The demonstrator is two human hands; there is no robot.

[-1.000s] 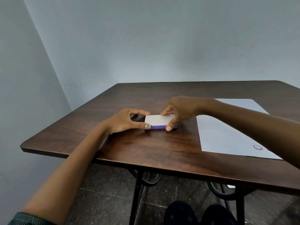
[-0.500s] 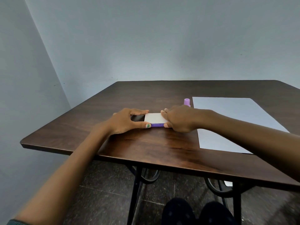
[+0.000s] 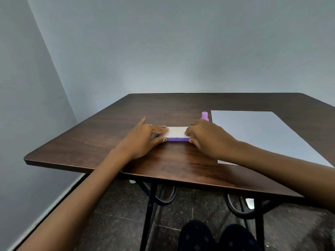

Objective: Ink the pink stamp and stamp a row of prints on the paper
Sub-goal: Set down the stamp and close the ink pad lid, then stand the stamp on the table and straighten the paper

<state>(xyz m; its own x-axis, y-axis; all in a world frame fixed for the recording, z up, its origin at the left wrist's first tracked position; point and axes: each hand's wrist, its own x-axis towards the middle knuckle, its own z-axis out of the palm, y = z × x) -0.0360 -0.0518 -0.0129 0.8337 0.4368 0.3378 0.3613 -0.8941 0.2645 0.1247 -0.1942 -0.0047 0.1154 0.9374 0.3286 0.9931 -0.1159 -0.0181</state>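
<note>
A flat ink pad case (image 3: pixel 176 133) with a white lid and purple base lies on the dark wooden table (image 3: pixel 163 163). My left hand (image 3: pixel 145 136) grips its left end, thumb on the front edge and fingers on the lid. My right hand (image 3: pixel 204 136) grips its right end, fingertips curled over the lid's edge. The lid looks closed. The pink-purple stamp (image 3: pixel 204 116) stands upright just behind my right hand, untouched. A white sheet of paper (image 3: pixel 262 134) lies to the right, its near edge partly hidden by my right forearm.
The table stands in a corner of grey walls, with its left and front edges close to my arms. Black metal legs (image 3: pixel 150 205) and a dark tiled floor show beneath, and my knees (image 3: pixel 213 236) are at the bottom.
My right hand has slid lower over the case's right end, uncovering the stamp behind it. My left hand's fingers moved onto the lid. The view shifted, putting the paper's near edge behind my forearm.
</note>
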